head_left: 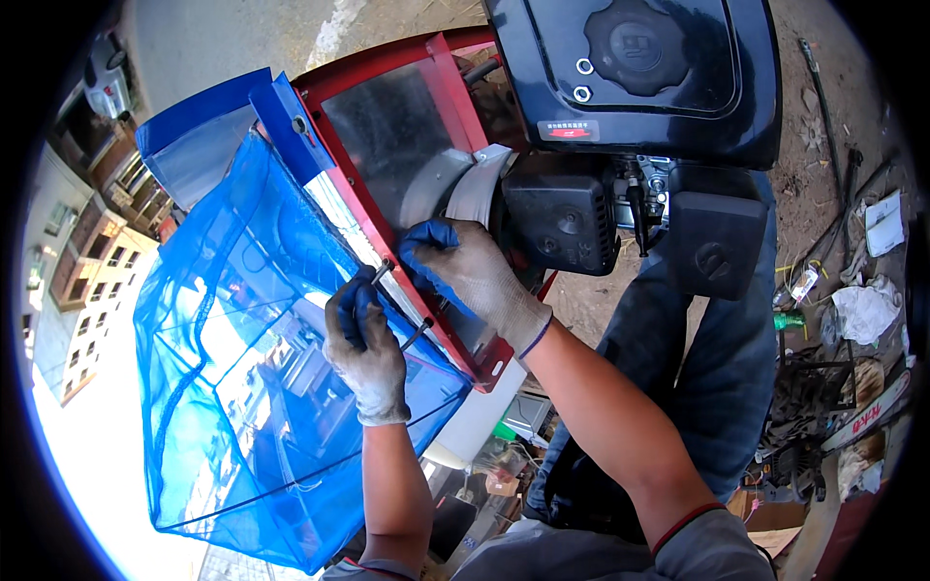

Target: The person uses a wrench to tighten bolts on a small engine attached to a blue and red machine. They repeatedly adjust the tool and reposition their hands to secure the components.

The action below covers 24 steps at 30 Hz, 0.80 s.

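My left hand point(366, 363), in a grey glove with blue-coated fingers, is closed at the outer side of a red metal frame point(360, 184). Its fingertips pinch at a dark bolt point(384, 271) that sticks out of the frame's edge. A second dark bolt point(417, 335) juts out lower along the same edge. My right hand point(480, 276), gloved alike, reaches over the frame's inner side with curled fingers; whatever they hold is hidden. Blue mesh netting point(242, 358) hangs from the frame beside my left hand.
A black engine with a fuel tank point(717, 87) stands at the upper right; two loose nuts point(582, 79) lie on the tank. Curved grey metal bands point(475, 189) sit beside it. Cables, a white plastic bag point(865, 312) and scrap litter the ground at right.
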Available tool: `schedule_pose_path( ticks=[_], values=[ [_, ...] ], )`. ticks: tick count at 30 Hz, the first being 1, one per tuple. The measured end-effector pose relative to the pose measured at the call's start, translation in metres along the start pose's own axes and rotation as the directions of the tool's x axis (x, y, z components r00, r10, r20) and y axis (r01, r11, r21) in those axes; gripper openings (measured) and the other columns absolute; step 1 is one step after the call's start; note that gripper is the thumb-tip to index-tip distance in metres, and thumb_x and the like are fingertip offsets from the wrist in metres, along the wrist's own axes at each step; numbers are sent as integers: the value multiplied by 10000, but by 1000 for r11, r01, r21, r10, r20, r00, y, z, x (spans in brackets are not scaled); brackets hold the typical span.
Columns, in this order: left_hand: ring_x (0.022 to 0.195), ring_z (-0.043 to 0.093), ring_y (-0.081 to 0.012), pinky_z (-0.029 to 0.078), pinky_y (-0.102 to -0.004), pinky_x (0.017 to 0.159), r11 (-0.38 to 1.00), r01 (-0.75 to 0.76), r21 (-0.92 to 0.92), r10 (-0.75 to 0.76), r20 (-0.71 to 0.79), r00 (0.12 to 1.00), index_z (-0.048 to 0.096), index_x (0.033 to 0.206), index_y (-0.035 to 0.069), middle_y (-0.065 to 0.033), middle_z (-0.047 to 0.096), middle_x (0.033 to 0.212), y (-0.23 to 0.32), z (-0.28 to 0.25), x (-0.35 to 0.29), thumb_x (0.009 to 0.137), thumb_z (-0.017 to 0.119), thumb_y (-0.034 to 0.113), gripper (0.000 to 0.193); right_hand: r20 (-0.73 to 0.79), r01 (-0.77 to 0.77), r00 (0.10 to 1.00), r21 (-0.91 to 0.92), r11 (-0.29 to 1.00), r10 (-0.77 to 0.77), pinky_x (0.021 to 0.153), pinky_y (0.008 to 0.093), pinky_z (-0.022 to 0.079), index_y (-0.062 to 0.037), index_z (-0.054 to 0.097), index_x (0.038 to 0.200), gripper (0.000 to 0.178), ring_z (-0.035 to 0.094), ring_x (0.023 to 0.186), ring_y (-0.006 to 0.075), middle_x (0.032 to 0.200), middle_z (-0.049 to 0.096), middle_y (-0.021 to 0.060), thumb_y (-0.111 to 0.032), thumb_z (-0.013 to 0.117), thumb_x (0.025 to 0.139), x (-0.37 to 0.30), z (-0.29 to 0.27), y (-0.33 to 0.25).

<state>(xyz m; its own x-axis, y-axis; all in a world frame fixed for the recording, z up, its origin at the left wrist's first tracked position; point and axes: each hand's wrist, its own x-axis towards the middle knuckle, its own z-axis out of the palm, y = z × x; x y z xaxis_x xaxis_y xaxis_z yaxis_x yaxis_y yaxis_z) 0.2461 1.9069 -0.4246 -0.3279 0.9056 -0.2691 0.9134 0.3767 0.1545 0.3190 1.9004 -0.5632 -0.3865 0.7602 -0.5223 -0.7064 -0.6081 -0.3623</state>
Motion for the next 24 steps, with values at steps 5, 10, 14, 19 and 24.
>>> schedule_pose_path(
  ticks=[5, 10, 14, 19, 24],
  values=[
    [1057, 624, -210, 465, -346, 967, 1000, 6, -17, -6, -5, 1000, 611, 1152, -10, -132, 673, 1113, -2, 1, 0, 984, 528, 106, 220, 164, -336, 935, 113, 935, 316, 752, 262, 545, 2, 679, 1018, 202, 668, 818, 125, 917, 695, 68, -174, 649, 924, 14, -10, -24],
    [1062, 622, -212, 465, -353, 967, 999, -5, -36, 4, -6, 1000, 612, 1149, -9, -136, 670, 1122, -5, 3, 0, 1002, 539, 140, 222, 204, -296, 932, -55, 954, 300, 646, 234, 534, -18, 699, 893, 184, 649, 697, 101, 804, 673, 44, -199, 664, 904, 18, -13, -26],
    [1061, 623, -214, 466, -357, 964, 999, -6, -48, 5, -26, 1000, 623, 1139, 4, -134, 672, 1120, -5, 5, 0, 1006, 547, 171, 226, 146, -515, 856, 139, 846, 497, 589, 227, 524, -27, 699, 893, 184, 638, 640, 100, 764, 661, 44, -208, 672, 900, 19, -7, -30],
    [1058, 624, -218, 465, -366, 961, 999, 3, -41, -5, -36, 999, 634, 1130, 14, -125, 678, 1112, -3, 5, 0, 1002, 562, 199, 236, 100, -499, 867, 194, 845, 489, 572, 229, 530, -23, 691, 959, 204, 645, 646, 98, 767, 667, 49, -217, 680, 899, 15, -4, -29],
    [1047, 624, -215, 466, -366, 955, 998, -3, -65, -1, -56, 998, 638, 1124, 18, -121, 680, 1105, -6, 7, -1, 997, 572, 206, 236, 152, -496, 868, 308, 812, 473, 602, 231, 551, -21, 690, 988, 205, 666, 675, 113, 795, 681, 60, -204, 684, 896, 15, -6, -26]
  ],
)
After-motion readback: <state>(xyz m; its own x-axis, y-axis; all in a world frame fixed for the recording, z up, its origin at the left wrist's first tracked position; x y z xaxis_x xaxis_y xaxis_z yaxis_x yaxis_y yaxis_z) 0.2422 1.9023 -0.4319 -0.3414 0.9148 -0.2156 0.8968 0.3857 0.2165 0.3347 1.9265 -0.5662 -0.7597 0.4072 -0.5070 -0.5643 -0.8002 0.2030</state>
